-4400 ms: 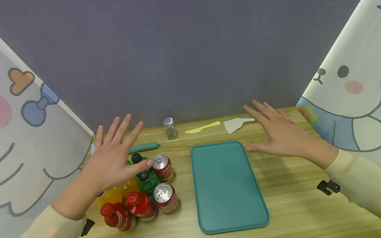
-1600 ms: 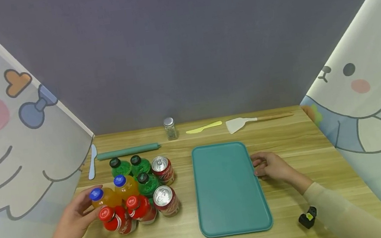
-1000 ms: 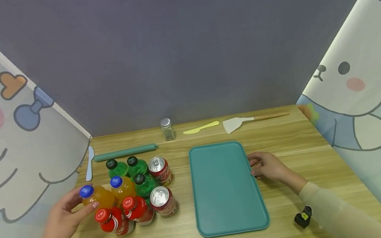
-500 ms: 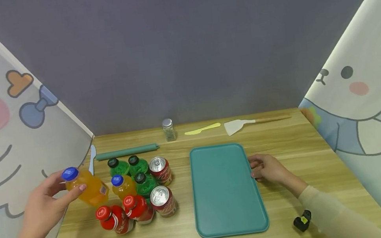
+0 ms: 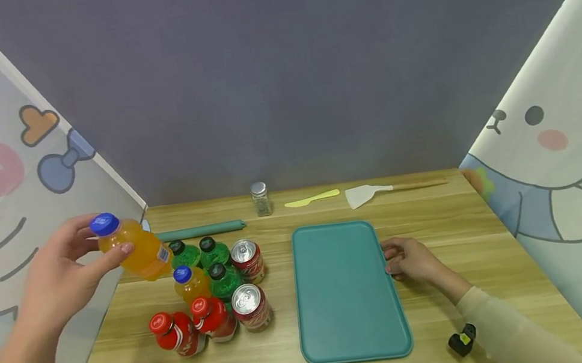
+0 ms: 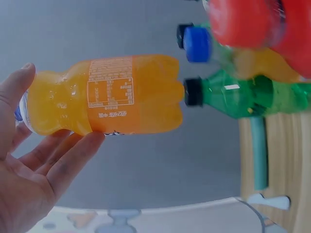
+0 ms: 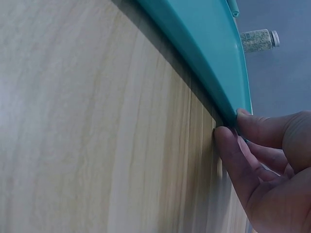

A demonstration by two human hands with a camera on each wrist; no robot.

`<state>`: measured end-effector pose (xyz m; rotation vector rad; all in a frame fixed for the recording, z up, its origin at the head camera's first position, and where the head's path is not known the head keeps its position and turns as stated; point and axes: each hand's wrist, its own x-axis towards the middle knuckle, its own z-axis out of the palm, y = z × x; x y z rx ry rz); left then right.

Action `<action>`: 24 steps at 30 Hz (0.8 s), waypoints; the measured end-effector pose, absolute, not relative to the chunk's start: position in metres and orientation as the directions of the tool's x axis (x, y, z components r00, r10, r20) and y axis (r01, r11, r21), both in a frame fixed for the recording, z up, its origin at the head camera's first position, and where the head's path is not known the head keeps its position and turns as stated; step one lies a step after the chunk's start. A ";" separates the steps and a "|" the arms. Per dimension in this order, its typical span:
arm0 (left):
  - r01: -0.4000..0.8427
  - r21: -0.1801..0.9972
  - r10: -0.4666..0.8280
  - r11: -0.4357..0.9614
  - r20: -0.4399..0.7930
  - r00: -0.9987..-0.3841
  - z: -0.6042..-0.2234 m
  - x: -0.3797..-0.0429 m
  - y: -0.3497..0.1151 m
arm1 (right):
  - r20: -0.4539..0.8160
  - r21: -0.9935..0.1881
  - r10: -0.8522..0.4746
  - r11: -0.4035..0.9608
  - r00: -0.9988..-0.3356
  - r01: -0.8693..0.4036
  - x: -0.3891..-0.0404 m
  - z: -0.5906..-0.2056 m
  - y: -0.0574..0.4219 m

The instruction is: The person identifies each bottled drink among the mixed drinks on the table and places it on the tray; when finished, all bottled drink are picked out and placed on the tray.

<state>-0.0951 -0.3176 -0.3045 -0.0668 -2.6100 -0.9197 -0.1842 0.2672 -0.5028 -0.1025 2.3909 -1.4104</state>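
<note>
My left hand (image 5: 62, 273) grips an orange drink bottle with a blue cap (image 5: 138, 248), raised off the table and tilted, its base toward the right. In the left wrist view the bottle (image 6: 107, 94) shows its printed label, thumb and fingers around the neck end. Below it stand a second orange bottle (image 5: 192, 285), several green bottles (image 5: 225, 281) and two red-capped bottles (image 5: 179, 335). At the teal tray (image 5: 348, 295), my right hand (image 5: 412, 260) pinches the right rim; thumb and forefinger meet at that edge in the right wrist view.
Two red cans (image 5: 253, 308) stand right of the bottles. Along the back lie a teal rod (image 5: 201, 230), a yellow knife (image 5: 312, 199) and a white spatula (image 5: 360, 196), with a glass shaker (image 5: 260, 200) among them. Printed panels flank both sides; a grey wall closes the back.
My left hand has taken hold of the outer orange bottle and lifted it up and away from the group. My right hand came down to the tray's edge and stays there.
</note>
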 end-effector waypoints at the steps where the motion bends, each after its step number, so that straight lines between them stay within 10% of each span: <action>1: 0.167 0.596 -0.071 0.785 0.354 -0.932 -0.302 -0.097 -0.314 | -0.272 -0.858 -0.242 0.499 -0.932 0.121 -0.184 -0.503 0.267; 24: 0.340 0.695 0.253 0.633 0.229 -0.940 -0.267 -0.168 -0.165 | -0.276 -0.859 -0.218 0.494 -0.936 0.138 -0.181 -0.500 0.264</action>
